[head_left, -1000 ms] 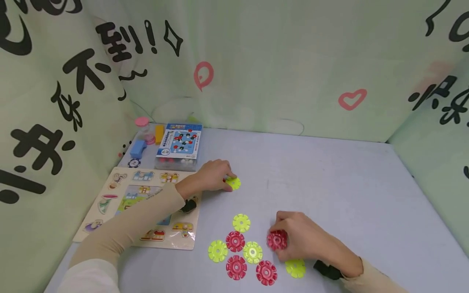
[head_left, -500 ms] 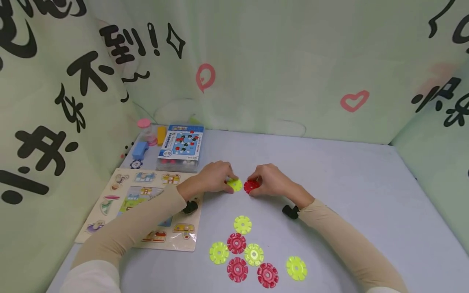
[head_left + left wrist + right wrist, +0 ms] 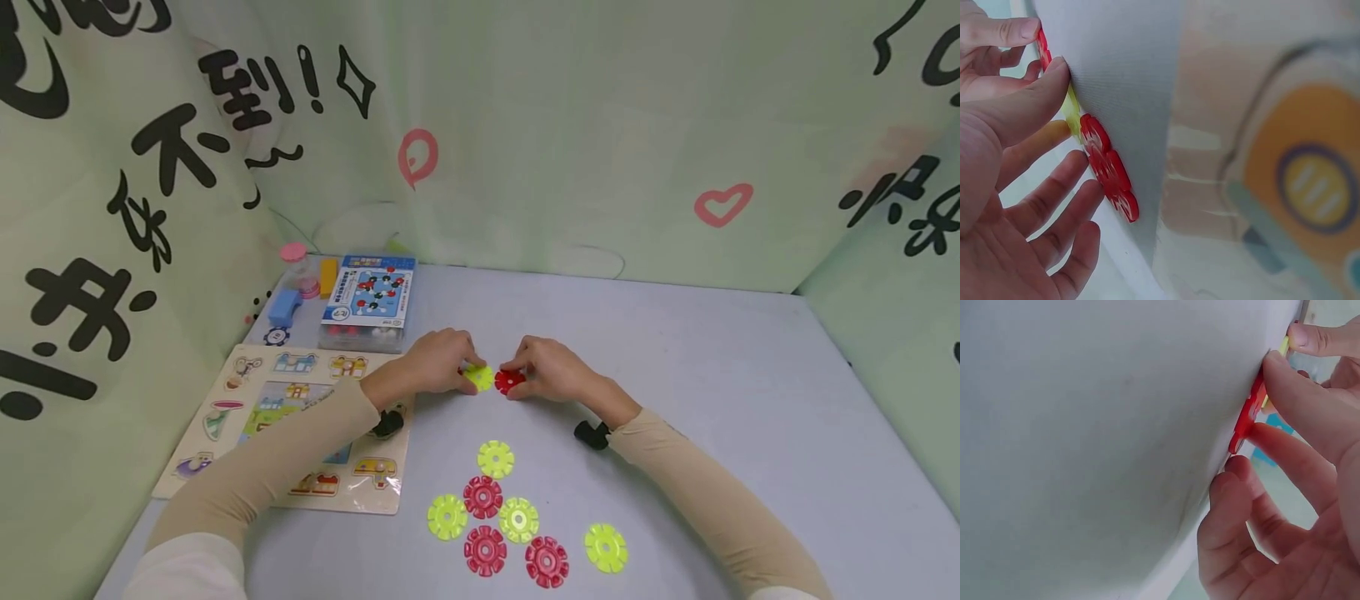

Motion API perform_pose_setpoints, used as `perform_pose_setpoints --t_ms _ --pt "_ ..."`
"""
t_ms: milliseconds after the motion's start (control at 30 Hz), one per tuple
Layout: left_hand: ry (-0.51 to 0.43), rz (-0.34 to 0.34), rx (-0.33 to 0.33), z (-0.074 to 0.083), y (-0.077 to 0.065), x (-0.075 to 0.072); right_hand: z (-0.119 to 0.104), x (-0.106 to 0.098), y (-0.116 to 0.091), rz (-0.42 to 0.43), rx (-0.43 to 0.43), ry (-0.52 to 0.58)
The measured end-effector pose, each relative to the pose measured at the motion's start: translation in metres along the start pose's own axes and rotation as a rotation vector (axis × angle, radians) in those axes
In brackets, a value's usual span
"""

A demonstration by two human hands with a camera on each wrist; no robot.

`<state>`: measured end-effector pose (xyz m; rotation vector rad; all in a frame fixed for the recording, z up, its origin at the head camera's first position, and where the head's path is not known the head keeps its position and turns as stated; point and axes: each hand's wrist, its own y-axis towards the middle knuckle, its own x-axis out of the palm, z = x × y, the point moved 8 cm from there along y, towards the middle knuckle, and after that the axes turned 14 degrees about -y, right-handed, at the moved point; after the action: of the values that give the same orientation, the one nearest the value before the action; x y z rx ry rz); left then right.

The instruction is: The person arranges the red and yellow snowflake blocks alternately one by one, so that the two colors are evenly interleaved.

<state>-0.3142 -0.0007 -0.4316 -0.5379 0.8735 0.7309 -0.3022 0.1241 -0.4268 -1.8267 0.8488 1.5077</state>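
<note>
My left hand pinches a yellow-green notched plastic disc flat on the table, between thumb and index finger. Under that hand's other fingers lies a red notched disc, seen in the left wrist view and mostly hidden from the head view. Close to its right, my right hand grips another red notched disc by its edges. In the right wrist view this red disc lies against the tabletop, beside the yellow-green disc; whether they touch is hard to tell.
Nearer the front lie loose yellow-green discs and red discs, with one yellow-green disc apart at right. A wooden puzzle board lies under my left forearm. Behind it stand a boxed set, a blue block and a pink-lidded jar.
My right hand has taken the red disc from beside the front group and carried it back and left, next to the left hand's disc. The left hand has stayed in place.
</note>
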Motion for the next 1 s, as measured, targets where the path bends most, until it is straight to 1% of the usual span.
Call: perform_pose_setpoints --t_ms 133,233,267,300,367,467,533,633,700,800,900,1000 --pt "-0.009 0.005 -0.007 0.001 0.001 -0.001 0.000 0.000 -0.005 0.005 0.029 -0.011" --pt "-0.015 0.012 -0.017 0.002 0.003 -0.001 -0.006 -0.003 -0.018 0.061 0.055 -0.006" --pt "-0.012 0.011 -0.016 0.004 0.005 0.000 -0.012 -0.004 -0.025 0.080 0.043 -0.004" --pt "-0.005 0.012 -0.011 0.005 0.006 0.001 -0.019 -0.004 -0.031 0.090 0.025 0.001" --pt "0.015 0.010 0.009 0.010 0.010 0.005 -0.036 0.000 -0.045 0.073 -0.036 0.034" --pt "0.032 0.008 0.049 0.020 0.016 0.009 -0.065 0.009 -0.062 -0.003 -0.166 0.050" --pt "0.020 0.000 0.064 0.026 0.020 0.011 -0.077 0.014 -0.067 -0.049 -0.216 0.029" --pt "-0.006 -0.019 0.068 0.032 0.025 0.014 -0.087 0.018 -0.070 -0.079 -0.248 -0.047" --pt "-0.018 -0.027 0.060 0.032 0.027 0.016 -0.089 0.019 -0.069 -0.093 -0.261 -0.077" --pt "-0.026 -0.020 0.047 0.031 0.029 0.019 -0.091 0.020 -0.066 -0.102 -0.272 -0.075" --pt "-0.025 -0.017 0.047 0.030 0.031 0.020 -0.088 0.020 -0.064 -0.102 -0.250 -0.054" --pt "-0.027 -0.013 0.047 0.031 0.031 0.020 -0.084 0.020 -0.064 -0.106 -0.200 -0.037"
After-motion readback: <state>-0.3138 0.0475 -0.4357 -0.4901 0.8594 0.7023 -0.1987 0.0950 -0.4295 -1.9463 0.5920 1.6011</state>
